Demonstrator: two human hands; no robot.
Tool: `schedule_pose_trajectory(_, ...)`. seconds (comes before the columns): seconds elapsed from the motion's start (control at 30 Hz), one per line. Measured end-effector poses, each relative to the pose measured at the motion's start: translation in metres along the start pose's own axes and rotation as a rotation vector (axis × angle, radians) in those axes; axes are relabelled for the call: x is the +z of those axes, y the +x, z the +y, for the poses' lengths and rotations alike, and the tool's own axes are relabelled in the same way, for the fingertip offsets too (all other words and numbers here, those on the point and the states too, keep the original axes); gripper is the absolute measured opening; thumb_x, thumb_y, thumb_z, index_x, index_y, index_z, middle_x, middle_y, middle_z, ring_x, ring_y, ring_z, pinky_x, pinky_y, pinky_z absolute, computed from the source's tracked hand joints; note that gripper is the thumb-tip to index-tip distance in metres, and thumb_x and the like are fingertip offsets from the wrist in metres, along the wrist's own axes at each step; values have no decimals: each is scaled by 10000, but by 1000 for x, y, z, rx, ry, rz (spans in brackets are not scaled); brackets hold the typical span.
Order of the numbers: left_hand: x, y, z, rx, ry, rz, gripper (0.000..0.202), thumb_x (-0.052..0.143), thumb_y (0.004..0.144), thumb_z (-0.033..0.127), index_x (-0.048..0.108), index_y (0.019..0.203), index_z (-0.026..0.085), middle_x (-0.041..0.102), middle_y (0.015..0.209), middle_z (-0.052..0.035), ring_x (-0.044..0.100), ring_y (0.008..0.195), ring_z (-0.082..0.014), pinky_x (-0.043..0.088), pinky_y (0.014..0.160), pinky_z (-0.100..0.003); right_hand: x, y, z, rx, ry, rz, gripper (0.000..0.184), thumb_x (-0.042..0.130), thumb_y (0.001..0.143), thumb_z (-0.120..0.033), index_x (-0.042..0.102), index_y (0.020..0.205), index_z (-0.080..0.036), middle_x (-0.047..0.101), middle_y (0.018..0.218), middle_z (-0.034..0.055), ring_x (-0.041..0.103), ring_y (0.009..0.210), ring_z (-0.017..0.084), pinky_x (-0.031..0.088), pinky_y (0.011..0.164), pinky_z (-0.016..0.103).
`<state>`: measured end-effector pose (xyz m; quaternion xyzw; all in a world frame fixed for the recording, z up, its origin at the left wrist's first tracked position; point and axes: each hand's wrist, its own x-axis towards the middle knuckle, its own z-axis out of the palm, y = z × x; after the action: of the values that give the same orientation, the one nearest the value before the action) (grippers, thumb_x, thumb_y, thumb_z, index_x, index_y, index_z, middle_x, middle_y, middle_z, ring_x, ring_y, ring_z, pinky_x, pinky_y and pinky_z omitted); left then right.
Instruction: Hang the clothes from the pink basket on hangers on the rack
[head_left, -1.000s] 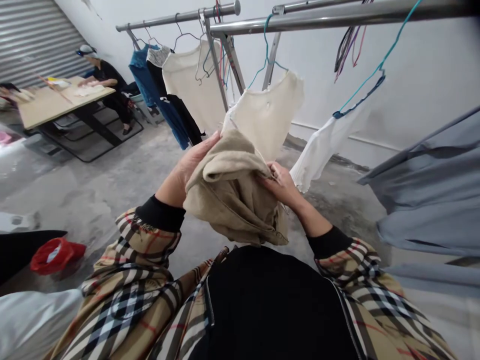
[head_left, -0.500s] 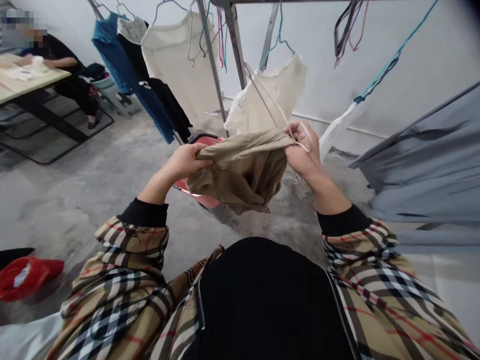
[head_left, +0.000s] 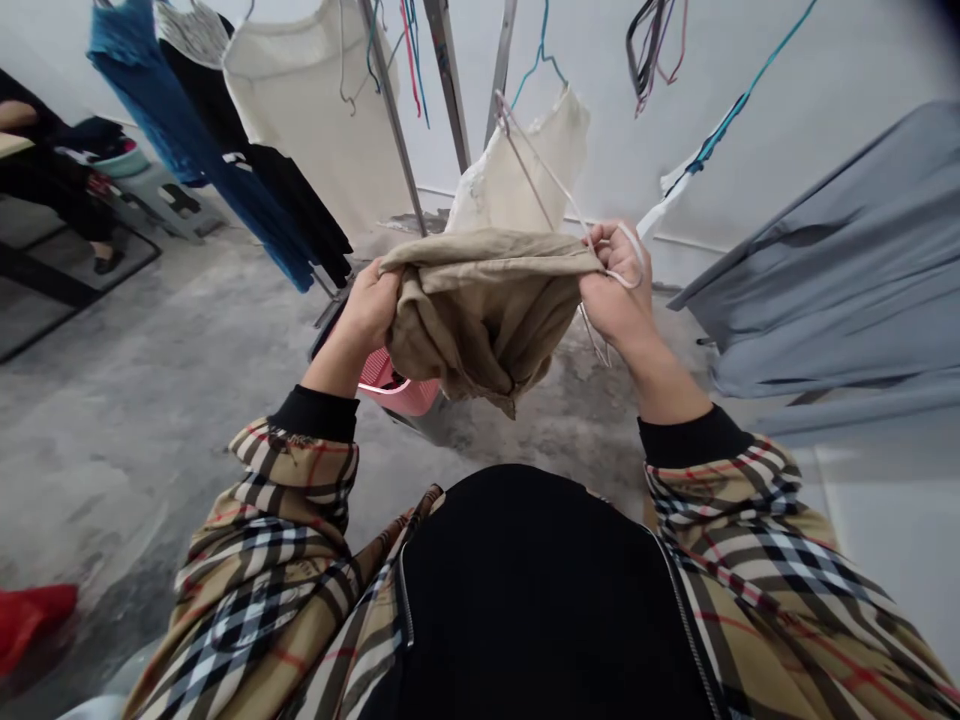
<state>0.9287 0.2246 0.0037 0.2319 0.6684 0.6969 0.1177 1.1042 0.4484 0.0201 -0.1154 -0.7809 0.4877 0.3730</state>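
Note:
A khaki garment (head_left: 480, 310) is stretched between my two hands, its upper edge nearly level and the rest hanging bunched below. My left hand (head_left: 373, 308) is closed on its left end. At the right end, my right hand (head_left: 616, 285) pinches the cloth and also has a pale clothes hanger (head_left: 544, 185) in its grasp. The hanger's hook points up and away, in front of a cream garment (head_left: 517, 170). Folds hide what kind of garment the khaki one is.
A pink basket (head_left: 405, 395) stands on the floor under the garment. Clothes hang on the rack at left, among them a blue dress (head_left: 150, 90) and a cream top (head_left: 315, 110). Grey cloth (head_left: 825, 290) hangs at right. A person's arm (head_left: 16, 115) shows far left.
The khaki garment's top edge has been pulled wider and straighter, with my left hand raised slightly. The view has turned right, so the rack and the seated person sit further left.

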Motion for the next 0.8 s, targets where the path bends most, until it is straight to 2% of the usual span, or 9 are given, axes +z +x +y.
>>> schedule_pose_trajectory(0.17, 24, -3, 11, -100, -221, -6, 135, 581, 871, 305, 644, 910, 193, 706, 892, -36, 646, 926, -196, 539, 810, -311, -3, -17, -8, 2, -51, 23, 269, 593, 859, -458, 512, 928, -211, 594, 878, 11, 585, 880, 166, 523, 779, 338)
schedule_pose_trajectory(0.33, 47, -11, 18, -97, -341, -108, 118, 558, 884, 239, 633, 951, 178, 715, 908, -10, 627, 1019, -182, 519, 885, -321, -3, -36, -2, 34, -123, 15, 299, 619, 836, -511, 537, 859, -225, 603, 841, 9, 578, 889, 180, 518, 798, 344)
schedule_pose_trajectory(0.43, 62, -17, 22, -78, -431, -186, 112, 530, 897, 215, 627, 938, 176, 712, 895, -7, 637, 1023, -177, 516, 902, -317, 1, -49, 2, 68, -99, -30, 336, 650, 803, -537, 576, 915, -230, 640, 907, 23, 591, 928, 197, 516, 849, 367)
schedule_pose_trajectory(0.5, 72, -23, 26, -75, -468, -213, 129, 506, 910, 205, 625, 950, 178, 716, 908, -8, 642, 1016, -174, 514, 903, -310, 7, -56, 3, 86, -8, -93, 425, 713, 745, -532, 583, 1008, -225, 657, 992, 42, 600, 984, 214, 516, 877, 375)
schedule_pose_trajectory(0.63, 89, -44, 36, -140, -418, -247, 191, 459, 926, 158, 626, 1008, 198, 722, 929, 1, 648, 1000, -174, 515, 860, -285, 23, -69, 6, 90, 93, -209, 596, 825, 613, -489, 580, 1070, -194, 666, 1066, 76, 605, 1043, 248, 513, 915, 397)
schedule_pose_trajectory(0.7, 95, -57, 42, -180, -379, -325, 170, 482, 926, 162, 628, 1005, 197, 719, 908, -3, 652, 996, -181, 515, 842, -276, 28, -72, 9, 68, 79, -192, 579, 829, 606, -479, 594, 1053, -194, 670, 1076, 83, 607, 1040, 251, 500, 944, 412)
schedule_pose_trajectory(0.8, 94, -72, 51, -153, -366, -517, 105, 551, 907, 177, 635, 970, 169, 702, 895, -19, 658, 963, -179, 513, 838, -274, 30, -75, 12, 60, 93, -74, 484, 751, 696, -495, 603, 1056, -207, 652, 1157, 94, 587, 1106, 247, 469, 999, 428)
